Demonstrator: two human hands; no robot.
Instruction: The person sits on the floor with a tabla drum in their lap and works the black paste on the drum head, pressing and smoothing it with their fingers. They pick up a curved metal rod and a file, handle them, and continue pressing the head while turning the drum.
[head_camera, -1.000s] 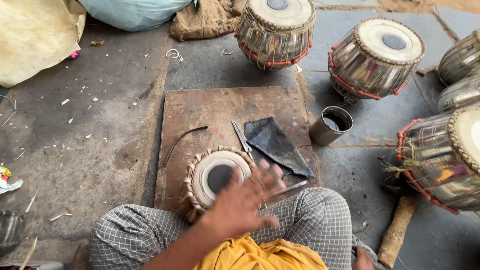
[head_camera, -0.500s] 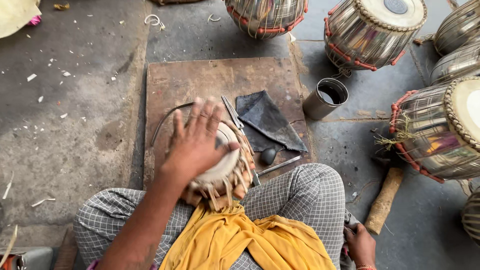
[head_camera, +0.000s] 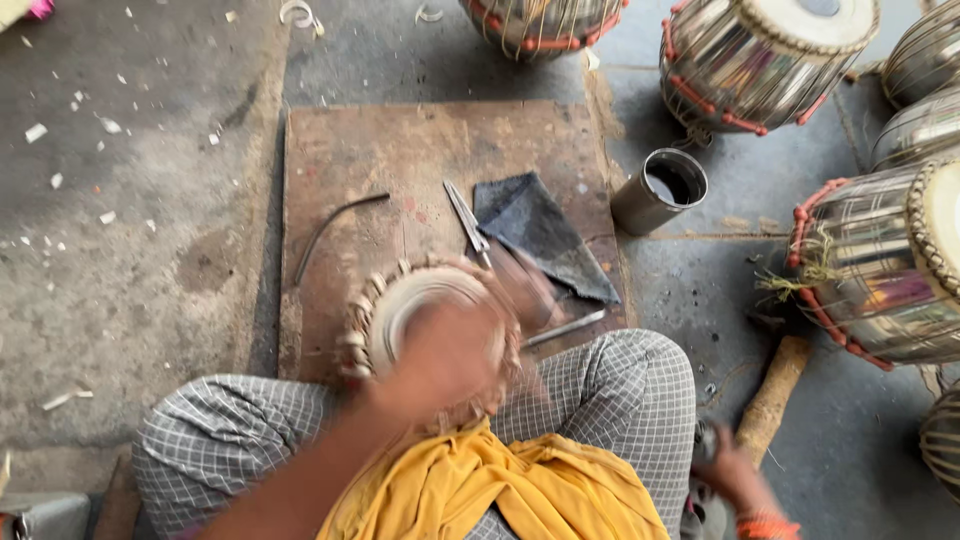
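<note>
since half a second ago my left hand (head_camera: 455, 350) has slid back toward me, from spread fingers over the drum's (head_camera: 420, 325) skin to a blurred palm on its near side. the blur hides whether my fingers are spread or curled. the small drum sits at the near edge of the wooden board (head_camera: 400, 160), against my knees, its pale skin facing up and tipped a little to the left; its long axis runs roughly up and down. my right hand (head_camera: 735, 470) is low beside my right knee, closed around something small i cannot make out. scissors (head_camera: 466, 222) and a dark cloth (head_camera: 540, 235) lie on the board just beyond the drum, a metal cup (head_camera: 660, 190) off the board's right edge.
</note>
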